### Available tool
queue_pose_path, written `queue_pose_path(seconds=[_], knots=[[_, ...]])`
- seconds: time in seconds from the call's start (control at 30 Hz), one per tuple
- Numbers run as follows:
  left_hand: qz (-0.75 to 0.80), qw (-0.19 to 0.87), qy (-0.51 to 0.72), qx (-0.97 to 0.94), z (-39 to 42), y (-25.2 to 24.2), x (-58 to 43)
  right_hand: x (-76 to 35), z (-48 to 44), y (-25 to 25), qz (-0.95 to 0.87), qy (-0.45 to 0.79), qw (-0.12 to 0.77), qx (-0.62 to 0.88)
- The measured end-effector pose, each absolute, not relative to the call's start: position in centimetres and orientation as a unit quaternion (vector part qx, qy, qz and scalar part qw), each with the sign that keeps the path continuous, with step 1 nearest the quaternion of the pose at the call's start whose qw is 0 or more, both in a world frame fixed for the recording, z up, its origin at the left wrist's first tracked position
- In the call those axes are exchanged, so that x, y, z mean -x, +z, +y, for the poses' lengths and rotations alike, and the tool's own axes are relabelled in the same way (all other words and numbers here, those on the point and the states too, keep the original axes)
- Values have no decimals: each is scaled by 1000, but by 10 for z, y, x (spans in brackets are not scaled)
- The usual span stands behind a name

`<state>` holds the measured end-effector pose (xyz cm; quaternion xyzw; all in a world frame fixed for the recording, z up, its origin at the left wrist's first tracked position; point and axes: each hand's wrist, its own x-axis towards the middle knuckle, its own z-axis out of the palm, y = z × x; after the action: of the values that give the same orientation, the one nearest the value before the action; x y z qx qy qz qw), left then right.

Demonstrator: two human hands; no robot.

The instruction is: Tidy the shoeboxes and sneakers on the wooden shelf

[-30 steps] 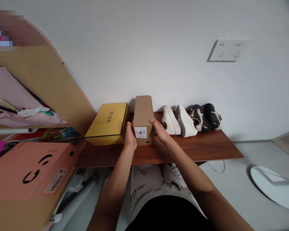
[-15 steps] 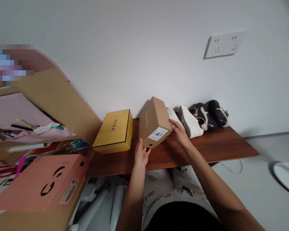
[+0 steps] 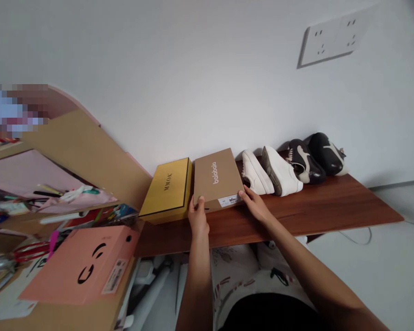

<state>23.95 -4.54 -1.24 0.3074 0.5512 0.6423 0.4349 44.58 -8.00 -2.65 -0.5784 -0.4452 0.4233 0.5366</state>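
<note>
A brown cardboard box point(image 3: 215, 177) with white lettering lies flat on the dark wooden board point(image 3: 352, 202), close beside a yellow box point(image 3: 167, 188). My left hand point(image 3: 198, 218) grips its front left corner, thumb on top. At the front right corner, my right hand point(image 3: 254, 202) holds the box, fingers against the edge by the white label. To the right of the box stand a pair of white shoes point(image 3: 282, 174) and a pair of dark shoes point(image 3: 305, 161).
A pink box point(image 3: 83, 264) sits on a cluttered desk point(image 3: 120, 294) at the left, below shelves with pens and papers. A white wall with a double socket point(image 3: 334, 39) rises behind the board.
The brown box has gone from tilted to lying flat, its lettered top now facing up next to the yellow box. Both hands have stayed on it. The view has shifted slightly.
</note>
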Motion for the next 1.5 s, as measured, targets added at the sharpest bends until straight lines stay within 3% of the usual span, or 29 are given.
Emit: queue_pose_path(seconds=[0.47,0.7,0.83,0.97,1.03,1.23,1.5], knots=[[578,385,639,-330,-39,-12,-247,-438,-68,-47,-451,409,546,576],[621,285,631,-367,-52,-13,-257,-448,-86,-35,-457,396,526,598],[597,225,658,-400,-92,-19,-283,-505,-118,-31,-465,303,588,588],[493,358,619,-496,-122,-20,-345,-574,-139,-34,-374,126,625,673],[453,436,580,-518,-119,-17,-380,-597,-140,-40,-359,95,611,699],[478,518,592,-391,-69,-13,-434,-614,-120,-57,-413,224,576,669],[476,589,535,-375,-43,-13,-434,-626,-98,-40,-479,290,511,652]])
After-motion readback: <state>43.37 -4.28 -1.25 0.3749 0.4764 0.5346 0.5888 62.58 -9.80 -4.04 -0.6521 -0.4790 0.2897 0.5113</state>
